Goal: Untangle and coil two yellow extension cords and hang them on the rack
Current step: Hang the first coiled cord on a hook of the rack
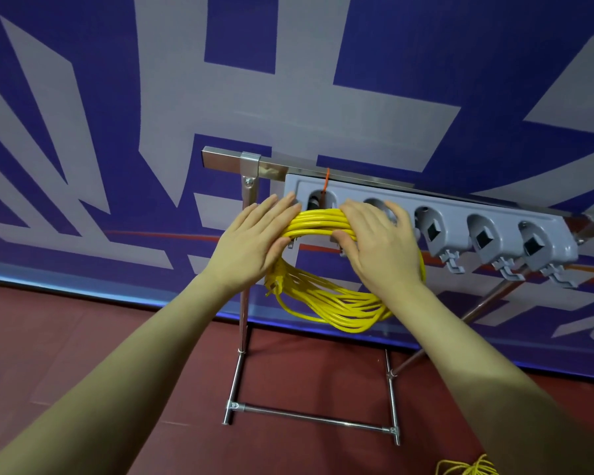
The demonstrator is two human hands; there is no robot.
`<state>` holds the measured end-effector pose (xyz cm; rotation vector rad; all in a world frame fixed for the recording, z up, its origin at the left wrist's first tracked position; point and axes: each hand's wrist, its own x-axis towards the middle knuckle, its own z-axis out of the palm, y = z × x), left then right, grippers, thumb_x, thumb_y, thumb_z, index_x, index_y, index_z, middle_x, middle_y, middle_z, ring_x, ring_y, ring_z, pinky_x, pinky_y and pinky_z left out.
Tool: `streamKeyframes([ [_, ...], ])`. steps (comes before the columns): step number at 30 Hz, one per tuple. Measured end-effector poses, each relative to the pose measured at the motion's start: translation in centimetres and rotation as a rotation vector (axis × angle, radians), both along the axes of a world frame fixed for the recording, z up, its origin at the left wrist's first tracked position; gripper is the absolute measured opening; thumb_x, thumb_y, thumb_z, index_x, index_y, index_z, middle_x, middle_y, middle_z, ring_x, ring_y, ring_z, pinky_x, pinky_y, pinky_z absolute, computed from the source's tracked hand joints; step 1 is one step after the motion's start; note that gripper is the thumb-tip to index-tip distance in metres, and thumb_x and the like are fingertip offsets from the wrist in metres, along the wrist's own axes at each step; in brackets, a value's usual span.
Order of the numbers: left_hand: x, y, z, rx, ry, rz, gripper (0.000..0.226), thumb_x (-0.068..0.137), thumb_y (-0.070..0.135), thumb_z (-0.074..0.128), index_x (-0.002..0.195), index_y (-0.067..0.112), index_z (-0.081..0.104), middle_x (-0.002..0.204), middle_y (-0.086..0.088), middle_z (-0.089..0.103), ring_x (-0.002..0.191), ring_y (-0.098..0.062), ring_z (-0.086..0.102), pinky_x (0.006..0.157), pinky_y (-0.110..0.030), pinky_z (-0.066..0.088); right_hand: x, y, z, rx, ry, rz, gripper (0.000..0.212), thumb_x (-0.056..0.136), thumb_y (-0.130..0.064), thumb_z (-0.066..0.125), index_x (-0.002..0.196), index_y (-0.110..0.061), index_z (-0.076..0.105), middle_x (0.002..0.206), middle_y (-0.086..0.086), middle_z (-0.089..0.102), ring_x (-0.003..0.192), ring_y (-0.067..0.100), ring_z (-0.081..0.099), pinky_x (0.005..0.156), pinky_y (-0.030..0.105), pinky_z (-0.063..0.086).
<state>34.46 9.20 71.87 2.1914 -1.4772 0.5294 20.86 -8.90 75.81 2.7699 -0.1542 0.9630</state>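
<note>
A coiled yellow extension cord (336, 310) hangs in a loop from the left end of the grey plastic holder (494, 214) on the metal rack (220, 158). My left hand (254, 241) lies over the top strands at the left, thumb under the bundle. At the right of the bundle my right hand (378, 241) does the same, its thumb hooked beneath the strands. The coil's yellow plug (275, 281) dangles below my left hand. A tangle of a second yellow cord (467, 467) shows on the floor at the bottom right edge.
The holder has three free slots with hooks (508, 270) to the right. An orange zip tie (327, 180) fastens it to the bar. The rack's chrome legs (311, 419) stand on a dark red floor before a blue and grey wall banner (186, 97).
</note>
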Motion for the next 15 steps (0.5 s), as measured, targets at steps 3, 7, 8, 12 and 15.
streamKeyframes([
  [3,-0.6,0.1,0.2,-0.01,0.022,0.025,0.052,0.102,0.04,0.02,0.146,0.016,0.031,0.153,-0.003,0.032,0.14,-0.02,0.028,0.112,-0.03,0.018,0.0,0.1,-0.3,-0.05,-0.003,-0.046,0.045,0.097,-0.043,0.038,0.117,-0.009,0.06,0.12,0.006,0.064,0.111,0.022,0.06,0.103,0.039,0.028],
  [7,-1.1,0.2,0.9,-0.009,0.063,0.044,0.051,0.1,0.037,0.027,0.146,0.016,0.034,0.153,-0.002,0.033,0.137,-0.022,0.035,0.11,-0.035,0.026,-0.5,-0.6,0.1,-0.101,0.029,-0.017,0.051,0.095,-0.043,0.039,0.129,-0.007,0.052,0.135,0.009,0.054,0.121,0.023,0.054,0.105,0.039,0.025],
  [8,-1.2,0.2,1.1,-0.01,0.059,0.05,0.051,0.1,0.036,0.028,0.146,0.016,0.035,0.152,-0.002,0.034,0.137,-0.022,0.037,0.109,-0.036,0.028,-1.1,-0.9,0.1,-0.083,0.021,-0.019,0.052,0.093,-0.04,0.042,0.133,-0.007,0.048,0.14,0.009,0.05,0.125,0.023,0.051,0.106,0.039,0.024],
  [12,-1.9,0.0,1.6,-0.035,0.093,0.063,0.05,0.099,0.033,0.03,0.145,0.013,0.038,0.15,-0.004,0.038,0.135,-0.022,0.039,0.107,-0.036,0.031,-4.6,-1.8,-1.2,0.217,-0.137,-0.078,0.05,0.086,-0.033,0.053,0.129,-0.009,0.043,0.133,0.014,0.05,0.119,0.026,0.041,0.097,0.037,0.024],
  [15,-3.2,-0.5,1.4,-0.112,0.166,0.083,0.051,0.098,0.03,0.029,0.144,0.01,0.037,0.148,-0.007,0.04,0.134,-0.022,0.04,0.108,-0.035,0.033,-5.8,-2.1,-1.8,0.323,-0.194,-0.074,0.046,0.083,-0.038,0.059,0.116,-0.007,0.05,0.117,0.015,0.056,0.106,0.024,0.043,0.088,0.033,0.027],
])
